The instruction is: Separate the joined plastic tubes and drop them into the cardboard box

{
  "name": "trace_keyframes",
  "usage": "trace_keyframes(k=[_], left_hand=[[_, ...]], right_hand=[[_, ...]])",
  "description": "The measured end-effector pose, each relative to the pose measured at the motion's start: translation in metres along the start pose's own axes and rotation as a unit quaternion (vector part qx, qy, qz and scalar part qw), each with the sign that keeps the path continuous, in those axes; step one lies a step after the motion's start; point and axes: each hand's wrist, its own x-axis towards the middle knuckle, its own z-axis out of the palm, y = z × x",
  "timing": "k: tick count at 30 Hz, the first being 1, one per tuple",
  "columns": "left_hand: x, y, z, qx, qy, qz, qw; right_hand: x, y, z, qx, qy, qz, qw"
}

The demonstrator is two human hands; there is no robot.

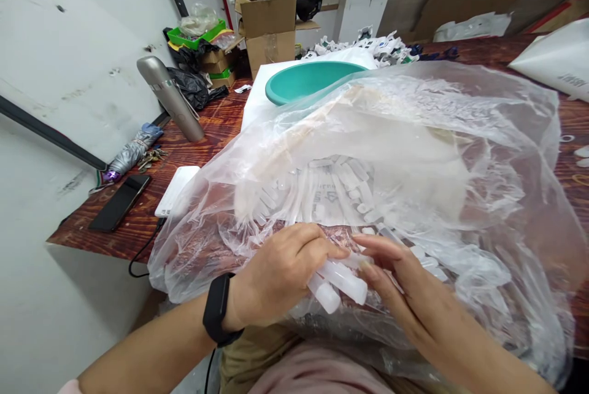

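Observation:
Several translucent white plastic tubes [343, 280] are bunched in my left hand [283, 271], whose fingers are wrapped round them, with rounded ends toward me. My right hand [409, 296] meets the bunch from the right, its thumb and forefinger on either side of one tube's end. Under both hands spreads a large clear plastic bag [405, 112], crumpled and lying open. More loose white tubes [354, 179] lie inside it, partly blurred by the film. Its mouth hangs over the table edge toward my lap.
A teal basin [313, 78] stands behind the bag. On the left are a steel flask [172, 99], a black phone [120, 202], a white power bank [177, 188] with a cable, keys [151, 159] and a folded umbrella [135, 150]. A cardboard box [269, 32] stands at the back.

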Motion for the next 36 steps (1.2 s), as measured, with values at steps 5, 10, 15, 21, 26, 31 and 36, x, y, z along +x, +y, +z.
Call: trace_keyframes(k=[5, 10, 15, 21, 26, 31, 36], left_hand=[[0.004, -0.004, 0.003, -0.058, -0.008, -0.015, 0.998], [0.011, -0.012, 0.006, -0.119, -0.005, -0.015, 0.993], [0.014, -0.014, 0.011, -0.045, -0.018, 0.021, 0.999], [0.021, -0.024, 0.011, -0.041, -0.087, -0.019, 0.995], [0.024, -0.03, 0.019, -0.018, -0.093, 0.003, 0.995], [0.043, -0.05, 0.026, 0.076, -0.172, 0.022, 0.982], [0.097, -0.092, 0.027, 0.066, -0.19, -0.12, 0.972]], right_hand=[[0.003, 0.001, 0.0, -0.049, 0.014, -0.044, 0.998], [0.009, 0.004, 0.002, -0.083, 0.022, -0.074, 0.994], [0.012, 0.01, 0.01, 0.005, 0.013, 0.005, 1.0], [0.016, 0.02, 0.005, 0.006, -0.018, 0.01, 1.0], [0.02, 0.018, 0.01, -0.012, 0.016, -0.006, 1.0], [0.037, 0.032, 0.016, 0.035, -0.03, 0.139, 0.989], [0.076, 0.075, 0.004, -0.163, -0.027, 0.031, 0.986]])
